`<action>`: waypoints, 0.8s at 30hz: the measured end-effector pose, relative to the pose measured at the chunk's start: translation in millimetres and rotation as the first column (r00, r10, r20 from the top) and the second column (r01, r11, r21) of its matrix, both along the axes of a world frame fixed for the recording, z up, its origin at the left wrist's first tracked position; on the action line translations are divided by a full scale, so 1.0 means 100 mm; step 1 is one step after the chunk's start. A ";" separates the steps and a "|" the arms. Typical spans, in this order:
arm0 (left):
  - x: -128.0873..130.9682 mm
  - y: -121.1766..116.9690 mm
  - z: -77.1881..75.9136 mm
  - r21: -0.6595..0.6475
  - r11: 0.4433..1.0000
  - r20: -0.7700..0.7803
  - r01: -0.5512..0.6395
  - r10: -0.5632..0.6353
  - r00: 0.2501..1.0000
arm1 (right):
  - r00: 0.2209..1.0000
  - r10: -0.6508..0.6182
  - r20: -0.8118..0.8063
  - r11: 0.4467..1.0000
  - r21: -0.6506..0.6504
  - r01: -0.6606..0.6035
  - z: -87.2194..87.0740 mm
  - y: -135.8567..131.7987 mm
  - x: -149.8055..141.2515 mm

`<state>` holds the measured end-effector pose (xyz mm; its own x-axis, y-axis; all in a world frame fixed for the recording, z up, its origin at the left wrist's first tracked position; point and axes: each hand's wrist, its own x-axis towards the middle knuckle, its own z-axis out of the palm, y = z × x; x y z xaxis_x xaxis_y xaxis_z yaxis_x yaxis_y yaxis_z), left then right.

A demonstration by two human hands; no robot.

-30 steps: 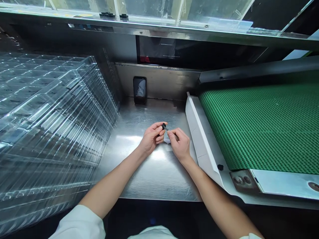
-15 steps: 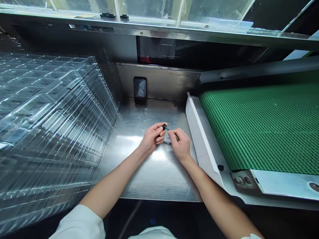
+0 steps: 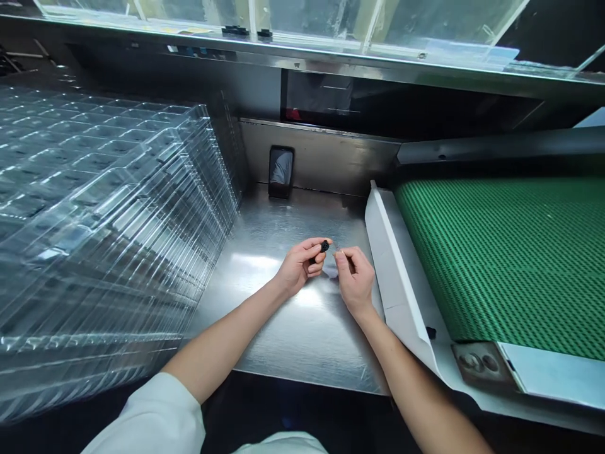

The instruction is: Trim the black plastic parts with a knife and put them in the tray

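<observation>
Head view: left hand [image 3: 300, 268] and right hand [image 3: 354, 277] close together but apart, over the stainless tabletop [image 3: 293, 340]. Left fingers clamp a small black part [image 3: 324, 247]; right fingertips pinch a thin glinting piece [image 3: 338, 254] (too small to name). Pale scrap [image 3: 331, 271] just below, between the hands. Left: stack of clear plastic trays [image 3: 94, 208]. Right: white side guard [image 3: 392, 265] beside a green mesh conveyor belt [image 3: 501, 252]. Ahead: phone [image 3: 281, 172] upright against the back wall [image 3: 331, 157].

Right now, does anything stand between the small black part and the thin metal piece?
Nothing visible: the left hand holds the small black part, the right hand the thin metal piece, with only a narrow gap between.
</observation>
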<state>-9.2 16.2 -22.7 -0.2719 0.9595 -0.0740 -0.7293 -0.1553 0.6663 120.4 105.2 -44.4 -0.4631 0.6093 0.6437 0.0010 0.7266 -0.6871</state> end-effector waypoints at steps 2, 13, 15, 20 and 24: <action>0.01 0.00 -0.01 -0.019 0.999 0.007 0.027 -0.027 1.000 | 1.000 0.007 -0.006 1.000 0.000 -0.007 0.00 0.00 -0.01; 0.01 0.04 -0.09 -0.044 0.997 -0.106 0.063 -0.067 0.992 | 0.999 -0.005 0.052 1.000 0.002 0.005 0.01 -0.01 -0.03; -0.01 0.05 -0.11 -0.044 0.996 -0.101 0.072 -0.076 0.992 | 0.998 -0.032 0.059 0.999 0.006 0.032 0.00 0.00 -0.02; -0.01 0.07 -0.18 -0.061 0.996 -0.138 0.072 -0.080 0.987 | 0.995 -0.071 0.073 0.997 -0.007 0.072 -0.05 0.01 0.02; -0.01 0.10 -0.24 -0.117 0.987 -0.213 0.106 -0.129 0.968 | 0.989 -0.112 0.101 0.994 0.003 0.112 -0.08 0.05 0.03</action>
